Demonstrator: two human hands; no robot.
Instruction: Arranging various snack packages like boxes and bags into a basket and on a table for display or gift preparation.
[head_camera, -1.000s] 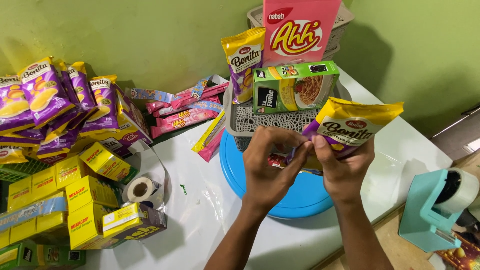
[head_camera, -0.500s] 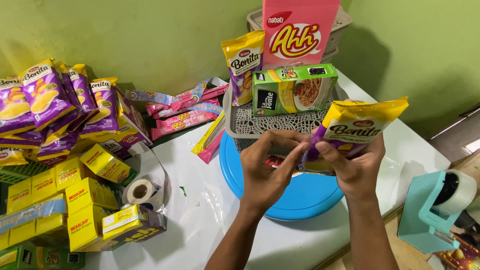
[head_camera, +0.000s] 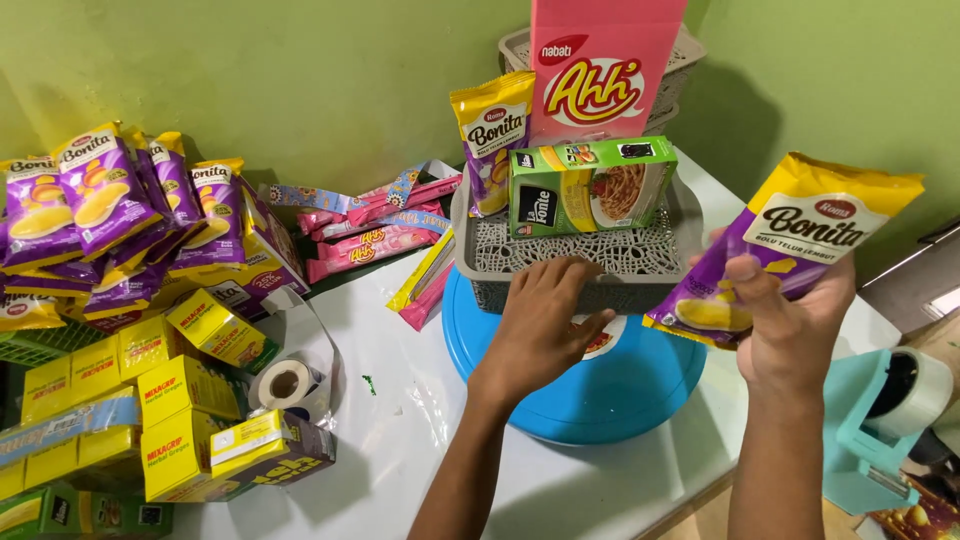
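Observation:
My right hand (head_camera: 795, 320) holds a purple and yellow snack packet (head_camera: 790, 250) up at the right, tilted. My left hand (head_camera: 545, 320) rests flat against the front wall of a grey lattice basket (head_camera: 640, 265) with its fingers spread, holding nothing. The basket stands on a round blue lid (head_camera: 600, 385). Inside the basket stand a green pasta box (head_camera: 590, 185), another purple and yellow snack packet (head_camera: 492, 150) and a tall pink box (head_camera: 605, 70).
A pile of purple snack packets (head_camera: 110, 220) and stacked yellow boxes (head_camera: 150, 400) fill the left. Pink wafer sticks (head_camera: 375, 235) lie at the back by the green wall. A tape roll (head_camera: 283, 383) sits on the white table (head_camera: 390, 450); a teal tape dispenser (head_camera: 885, 420) stands at the right.
My hands have separated. The right hand carried the snack packet up and to the right, and the left hand let go of it and moved onto the basket's front wall.

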